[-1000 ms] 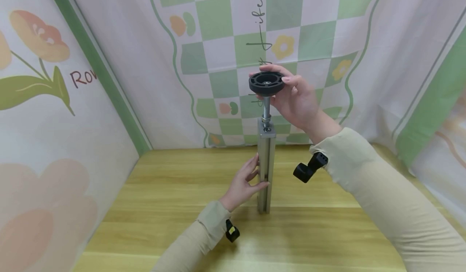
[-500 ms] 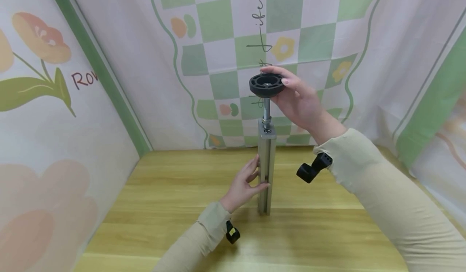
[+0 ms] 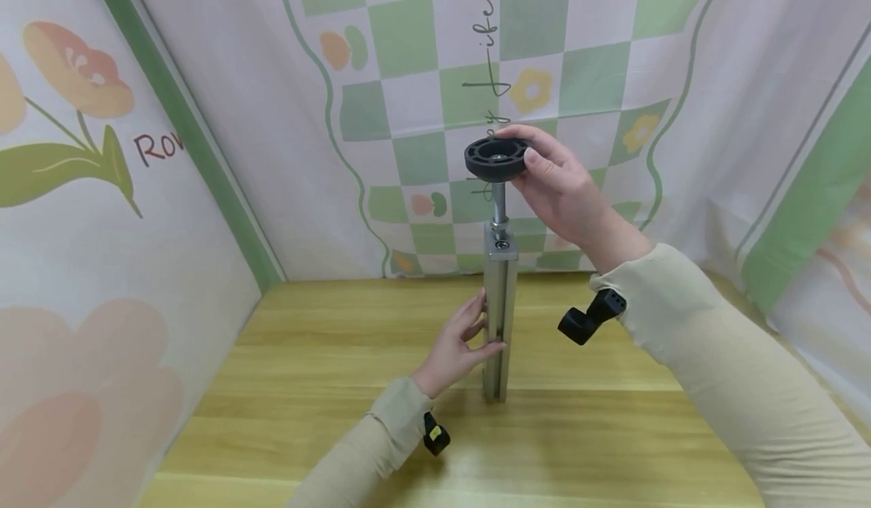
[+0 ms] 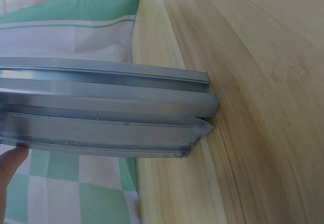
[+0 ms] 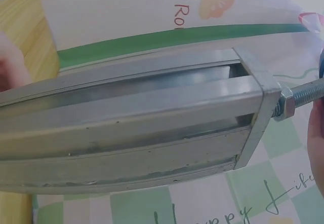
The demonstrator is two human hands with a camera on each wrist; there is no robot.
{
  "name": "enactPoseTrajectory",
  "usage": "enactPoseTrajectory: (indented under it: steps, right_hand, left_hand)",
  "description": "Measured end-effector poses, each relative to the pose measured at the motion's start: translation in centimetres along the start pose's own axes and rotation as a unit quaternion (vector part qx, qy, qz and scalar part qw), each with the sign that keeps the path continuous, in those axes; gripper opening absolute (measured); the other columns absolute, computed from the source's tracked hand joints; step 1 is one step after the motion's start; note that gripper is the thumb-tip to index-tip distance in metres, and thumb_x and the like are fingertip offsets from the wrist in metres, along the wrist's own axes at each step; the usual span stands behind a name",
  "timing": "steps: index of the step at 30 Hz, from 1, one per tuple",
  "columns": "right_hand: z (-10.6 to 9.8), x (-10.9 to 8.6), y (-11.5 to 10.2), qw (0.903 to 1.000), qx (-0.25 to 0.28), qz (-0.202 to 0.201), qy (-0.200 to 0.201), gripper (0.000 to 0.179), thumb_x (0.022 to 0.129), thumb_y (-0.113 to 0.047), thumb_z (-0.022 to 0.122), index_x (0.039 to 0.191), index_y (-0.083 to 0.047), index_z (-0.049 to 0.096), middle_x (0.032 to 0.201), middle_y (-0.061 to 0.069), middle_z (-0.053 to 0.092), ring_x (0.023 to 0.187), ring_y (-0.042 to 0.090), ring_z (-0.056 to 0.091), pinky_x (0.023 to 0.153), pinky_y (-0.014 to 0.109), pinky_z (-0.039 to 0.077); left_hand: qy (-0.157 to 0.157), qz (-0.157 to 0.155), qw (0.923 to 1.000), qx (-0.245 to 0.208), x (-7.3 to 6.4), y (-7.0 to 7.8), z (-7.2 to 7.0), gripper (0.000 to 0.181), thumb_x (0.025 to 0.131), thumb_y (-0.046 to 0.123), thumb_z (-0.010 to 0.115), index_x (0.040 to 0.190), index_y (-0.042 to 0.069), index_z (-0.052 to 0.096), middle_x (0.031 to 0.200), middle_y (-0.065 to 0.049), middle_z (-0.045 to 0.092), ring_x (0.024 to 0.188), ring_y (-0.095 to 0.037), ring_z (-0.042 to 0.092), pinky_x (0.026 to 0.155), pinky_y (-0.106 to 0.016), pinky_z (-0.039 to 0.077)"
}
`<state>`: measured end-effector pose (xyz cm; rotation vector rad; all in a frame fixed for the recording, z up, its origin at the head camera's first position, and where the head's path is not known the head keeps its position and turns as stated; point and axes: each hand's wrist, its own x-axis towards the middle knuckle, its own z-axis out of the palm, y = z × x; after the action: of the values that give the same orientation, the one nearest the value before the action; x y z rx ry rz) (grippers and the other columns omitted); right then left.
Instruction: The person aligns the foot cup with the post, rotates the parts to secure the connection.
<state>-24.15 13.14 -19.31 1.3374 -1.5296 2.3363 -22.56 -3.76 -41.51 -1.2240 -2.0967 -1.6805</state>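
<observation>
A slotted aluminium profile [image 3: 500,296] stands upright on the wooden table, a metal plate [image 3: 501,249] screwed to its top end. From that plate rises the threaded rod of a levelling foot, with a hex nut [image 5: 286,102] close to the plate. The foot's round black base [image 3: 495,162] faces up at the top. My right hand [image 3: 561,183] grips this base at its right rim, thumb on the near side. Lower down, my left hand [image 3: 456,349] holds the profile from the left between thumb and fingers. In the left wrist view, the profile's bottom end [image 4: 202,107] meets the table.
The wooden table [image 3: 306,349] spreads around the profile. A printed curtain [image 3: 408,153] hangs behind it, and another [image 3: 102,266] runs along the left side. A black camera mount [image 3: 590,317] sits on the right cuff, and another [image 3: 435,436] on the left.
My right hand has shifted round the black base, its thumb now lying farther along the near rim. The wrist has moved slightly right and down. My left hand keeps its hold.
</observation>
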Motion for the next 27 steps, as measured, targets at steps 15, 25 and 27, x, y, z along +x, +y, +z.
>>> enactPoseTrajectory:
  steps: [15, 25, 27]
  right_hand:
    - [1.1, -0.9, 0.0, 0.9853, -0.132, -0.015, 0.108, 0.013, 0.096, -0.015, 0.056, 0.107, -0.018, 0.062, 0.109, 0.003, 0.063, 0.108, 0.014, 0.058, 0.108, 0.025, 0.04]
    - [1.2, -1.1, -0.4, 0.9699, -0.191, 0.005, 0.151, 0.017, 0.094, -0.008, 0.056, 0.103, -0.022, 0.062, 0.105, 0.0, 0.064, 0.1, 0.011, 0.062, 0.095, 0.019, 0.048]
    - [1.3, -1.1, -0.5, 0.9666, -0.2, 0.012, 0.16, 0.019, 0.093, -0.006, 0.057, 0.102, -0.022, 0.062, 0.105, -0.001, 0.064, 0.099, 0.01, 0.062, 0.093, 0.018, 0.05]
  left_hand:
    - [0.001, 0.005, 0.9999, -0.016, 0.0, -0.2, 0.1, 0.098, 0.082, -0.006, 0.067, 0.148, 0.041, 0.012, 0.145, -0.023, 0.033, 0.126, -0.035, 0.044, 0.107, -0.036, 0.042]
    - [0.0, -0.013, 0.9996, -0.026, 0.0, -0.2, 0.2, 0.094, 0.083, -0.007, 0.067, 0.15, 0.033, 0.014, 0.148, -0.023, 0.03, 0.128, -0.038, 0.041, 0.107, -0.045, 0.041]
    - [0.001, -0.02, 0.9994, -0.027, 0.0, -0.1, 0.2, 0.092, 0.083, -0.006, 0.066, 0.15, 0.029, 0.015, 0.149, -0.023, 0.027, 0.129, -0.039, 0.04, 0.107, -0.045, 0.04]
